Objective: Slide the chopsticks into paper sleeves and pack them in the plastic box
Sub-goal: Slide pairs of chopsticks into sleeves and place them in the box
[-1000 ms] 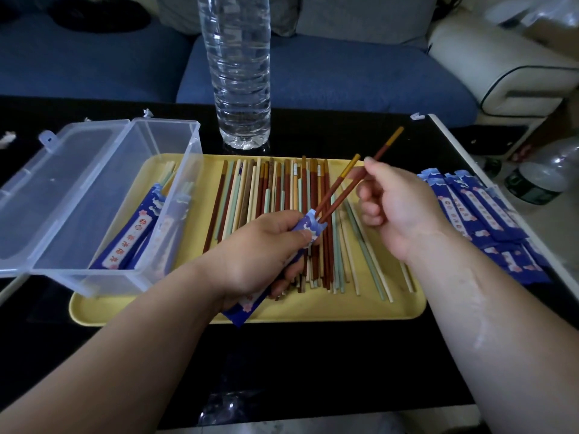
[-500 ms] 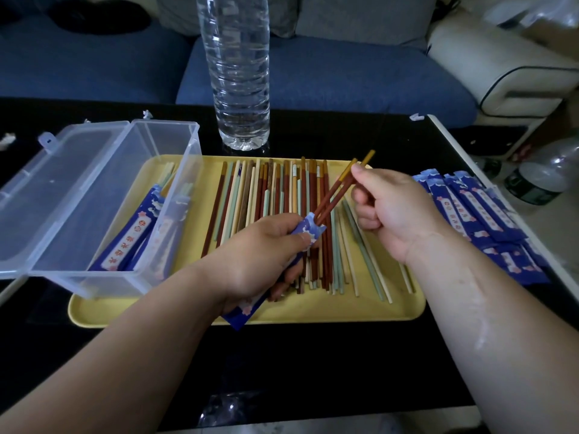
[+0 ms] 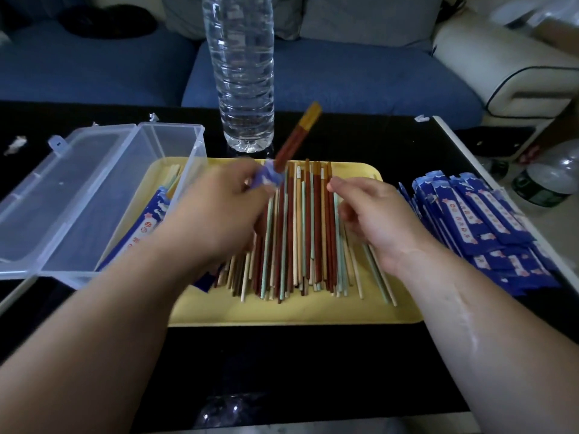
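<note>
sleeved chopsticks [image 3: 297, 133] in left hand [image 3: 219, 208], above tray [image 3: 282, 311]

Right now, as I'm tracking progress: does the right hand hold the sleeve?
No, the left hand grips the sleeve; the right hand holds nothing.

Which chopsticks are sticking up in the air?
The reddish-brown ones with orange tops, poking out of the blue paper sleeve that the left hand holds. All the other loose chopsticks lie flat on the yellow tray.
</note>
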